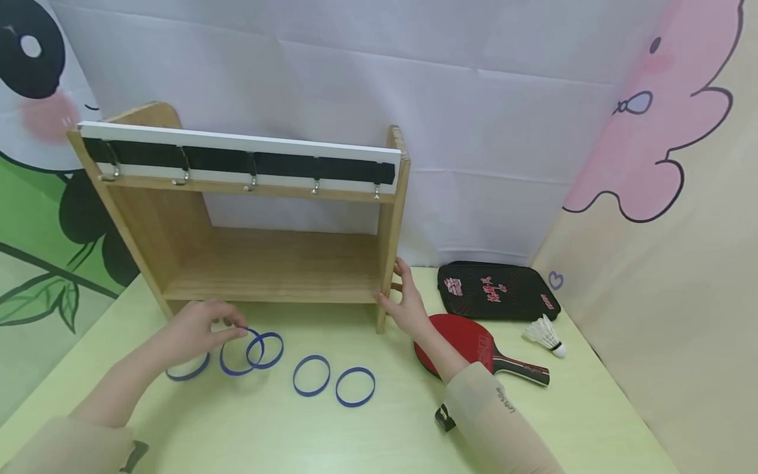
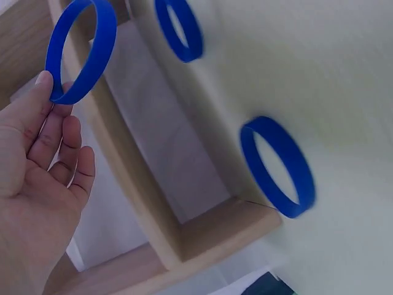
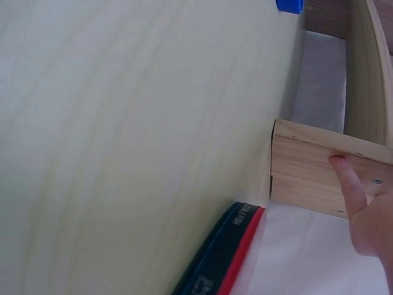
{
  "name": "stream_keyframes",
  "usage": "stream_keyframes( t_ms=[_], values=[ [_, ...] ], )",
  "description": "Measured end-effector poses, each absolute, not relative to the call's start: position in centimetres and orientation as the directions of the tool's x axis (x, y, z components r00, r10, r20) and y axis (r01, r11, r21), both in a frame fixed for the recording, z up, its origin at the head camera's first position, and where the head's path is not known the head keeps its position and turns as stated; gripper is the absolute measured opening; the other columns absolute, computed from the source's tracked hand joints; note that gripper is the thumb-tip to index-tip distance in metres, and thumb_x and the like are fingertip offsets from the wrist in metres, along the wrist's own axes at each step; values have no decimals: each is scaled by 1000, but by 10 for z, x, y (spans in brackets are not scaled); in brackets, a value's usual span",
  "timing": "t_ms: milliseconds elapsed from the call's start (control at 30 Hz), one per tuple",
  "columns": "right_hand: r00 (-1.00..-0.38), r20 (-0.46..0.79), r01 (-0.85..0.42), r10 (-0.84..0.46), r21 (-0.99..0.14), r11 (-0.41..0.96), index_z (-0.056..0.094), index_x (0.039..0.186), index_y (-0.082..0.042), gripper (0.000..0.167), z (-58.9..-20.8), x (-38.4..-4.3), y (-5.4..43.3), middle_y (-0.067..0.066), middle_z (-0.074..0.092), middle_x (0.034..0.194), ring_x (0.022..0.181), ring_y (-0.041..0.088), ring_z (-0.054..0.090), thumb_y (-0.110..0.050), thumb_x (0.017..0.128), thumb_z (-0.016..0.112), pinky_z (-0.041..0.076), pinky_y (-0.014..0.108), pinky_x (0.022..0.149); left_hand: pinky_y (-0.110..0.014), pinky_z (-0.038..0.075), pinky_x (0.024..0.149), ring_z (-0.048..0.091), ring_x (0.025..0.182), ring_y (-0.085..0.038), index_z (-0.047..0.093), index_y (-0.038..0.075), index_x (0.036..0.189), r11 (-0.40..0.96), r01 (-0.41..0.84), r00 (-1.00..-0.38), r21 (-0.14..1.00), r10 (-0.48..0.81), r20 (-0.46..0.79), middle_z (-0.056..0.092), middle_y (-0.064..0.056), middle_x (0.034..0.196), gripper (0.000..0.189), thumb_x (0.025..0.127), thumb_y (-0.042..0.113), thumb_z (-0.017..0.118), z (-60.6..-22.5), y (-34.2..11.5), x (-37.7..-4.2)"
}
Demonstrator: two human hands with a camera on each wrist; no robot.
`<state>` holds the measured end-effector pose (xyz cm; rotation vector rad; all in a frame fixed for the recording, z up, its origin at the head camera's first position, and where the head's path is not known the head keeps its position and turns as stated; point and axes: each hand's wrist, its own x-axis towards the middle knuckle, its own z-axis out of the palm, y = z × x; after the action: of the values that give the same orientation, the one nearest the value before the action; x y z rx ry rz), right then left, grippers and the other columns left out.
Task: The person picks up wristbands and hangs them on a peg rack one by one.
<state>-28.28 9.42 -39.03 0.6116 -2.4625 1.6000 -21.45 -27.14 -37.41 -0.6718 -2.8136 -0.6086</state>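
Observation:
A blue wristband (image 2: pixel 105 38) is pinched between the thumb and fingers of my left hand (image 1: pixel 198 332), raised in front of the rack's lower left. In the head view it overlaps another wristband (image 1: pixel 281 351). Two more, a wristband (image 1: pixel 310 394) and a wristband (image 1: pixel 353 404), lie on the table to the right. Part of a further wristband (image 1: pixel 192 376) shows beneath my left hand. My right hand (image 1: pixel 410 306) rests against the right side panel of the wooden rack (image 1: pixel 278 263), its fingers fairly straight. One fingertip (image 3: pixel 337 161) touches the panel's outer face.
Several metal hooks (image 1: pixel 251 178) line the rack's black and white top strip. On the table (image 1: pixel 284 434) at right are a red table tennis bat (image 1: pixel 456 332), partly behind my right forearm, a black case (image 1: pixel 497 289) and a shuttlecock (image 1: pixel 541 334). A white cloth hangs behind.

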Motion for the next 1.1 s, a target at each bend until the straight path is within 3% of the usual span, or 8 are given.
stream_keyframes(
  t_ms=[267, 533, 800, 967, 1100],
  values=[
    [-913, 323, -396, -250, -851, 345, 14, 149, -11, 77, -389, -281, 94, 21, 29, 147, 122, 40, 48, -7, 89, 63, 55, 45, 80, -27, 51, 70, 56, 77, -8, 69, 19, 89, 786, 479, -867, 392, 352, 352, 64, 12, 82, 8, 83, 23, 74, -344, -247, -209],
    [-911, 326, -400, -254, -852, 338, 14, 149, -10, 77, -387, -281, 93, 22, 28, 147, 122, 40, 47, -5, 89, 63, 55, 46, 78, -20, 43, 55, 50, 69, -11, 69, 17, 90, 747, 527, -808, 405, 293, 511, 60, 8, 74, 11, 81, 18, 75, -306, -216, -206],
    [-908, 332, -406, -257, -851, 333, 14, 148, -12, 76, -390, -283, 93, 21, 28, 147, 121, 41, 47, -4, 89, 62, 54, 49, 81, -19, 49, 65, 62, 77, -8, 67, 15, 98, 665, 517, -815, 540, 189, 547, 68, 4, 89, 17, 86, 28, 70, -271, -179, -201],
    [-902, 342, -415, -263, -852, 319, 14, 148, -11, 76, -392, -284, 93, 22, 28, 147, 121, 41, 48, -4, 89, 62, 54, 49, 80, -18, 51, 67, 63, 81, -7, 67, 14, 98, 541, 508, -829, 670, 95, 551, 69, 2, 92, 21, 86, 31, 70, -258, -154, -205],
    [-897, 351, -426, -269, -848, 315, 15, 148, -11, 75, -392, -285, 95, 22, 28, 147, 120, 40, 48, -5, 89, 62, 54, 47, 80, -19, 54, 71, 65, 80, -13, 67, 7, 97, 342, 567, -806, 749, 47, 589, 68, -2, 91, 21, 86, 24, 70, -254, -133, -214]
  ],
)
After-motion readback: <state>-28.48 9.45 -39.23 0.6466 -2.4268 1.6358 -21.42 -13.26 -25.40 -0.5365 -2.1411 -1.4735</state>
